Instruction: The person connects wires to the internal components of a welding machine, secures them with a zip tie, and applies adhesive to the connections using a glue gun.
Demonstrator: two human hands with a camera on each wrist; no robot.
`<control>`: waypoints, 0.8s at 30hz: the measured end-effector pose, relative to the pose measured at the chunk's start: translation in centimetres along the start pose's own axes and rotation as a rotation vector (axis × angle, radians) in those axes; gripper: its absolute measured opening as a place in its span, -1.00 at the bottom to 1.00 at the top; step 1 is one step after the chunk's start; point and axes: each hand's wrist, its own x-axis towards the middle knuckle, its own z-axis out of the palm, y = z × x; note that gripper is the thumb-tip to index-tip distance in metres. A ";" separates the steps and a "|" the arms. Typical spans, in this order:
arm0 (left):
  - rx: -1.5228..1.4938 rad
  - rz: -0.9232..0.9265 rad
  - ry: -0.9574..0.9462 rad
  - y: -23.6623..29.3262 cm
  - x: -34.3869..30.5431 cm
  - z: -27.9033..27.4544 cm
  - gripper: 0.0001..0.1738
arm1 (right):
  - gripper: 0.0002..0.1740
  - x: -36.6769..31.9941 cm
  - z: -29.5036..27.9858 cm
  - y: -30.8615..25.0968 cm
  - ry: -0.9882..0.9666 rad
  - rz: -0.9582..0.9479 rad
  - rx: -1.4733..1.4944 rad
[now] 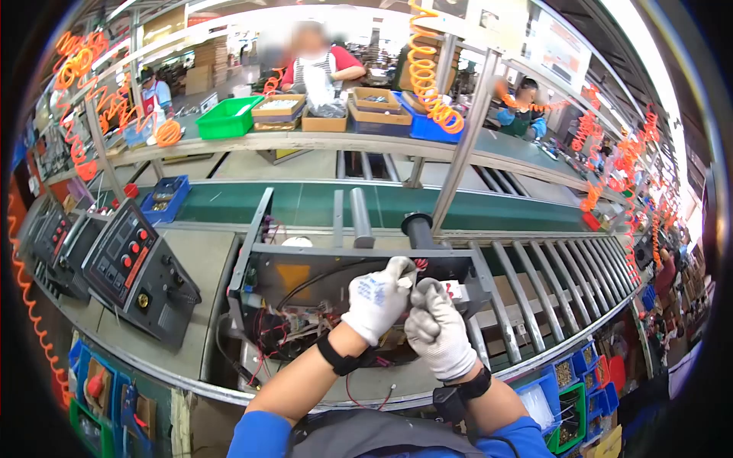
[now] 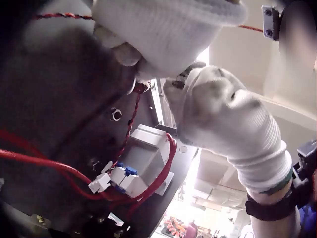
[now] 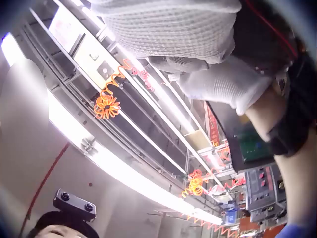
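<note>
Both hands wear white knit gloves and meet above the front panel of a dark metal machine housing [image 1: 305,278]. At the panel's upper edge, my left hand [image 1: 378,301] pinches a twisted red and black wire [image 2: 132,116]; its fingertips are partly hidden. Close beside it, my right hand [image 1: 439,332] has its fingers curled, pinching a small dark part [image 2: 186,76] that is mostly covered by the glove; I cannot tell its kind. Below the hands in the left wrist view, a white block [image 2: 143,151] with white connectors [image 2: 101,183] and red wires sits on the panel.
A finished-looking machine [image 1: 134,267] with red knobs stands left. Rollers [image 1: 538,301] run right of the housing, and a green conveyor belt [image 1: 305,204] lies behind. Parts bins [image 1: 569,416] line the lower right. Orange coiled hoses [image 1: 427,69] hang overhead. People work across the line.
</note>
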 end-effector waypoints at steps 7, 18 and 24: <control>-0.065 0.205 0.080 -0.3 -1.1 -1.3 -0.60 | -0.74 0.4 -0.9 0.5 -0.149 0.009 -0.147; 0.327 -0.756 -0.029 -15.2 -22.9 -7.2 -0.67 | -0.57 1.2 1.2 1.7 -0.554 -0.362 -1.425; 0.168 -0.771 0.144 -15.8 -21.4 -7.3 -0.59 | -0.60 5.6 3.0 7.3 -0.697 -0.259 -1.380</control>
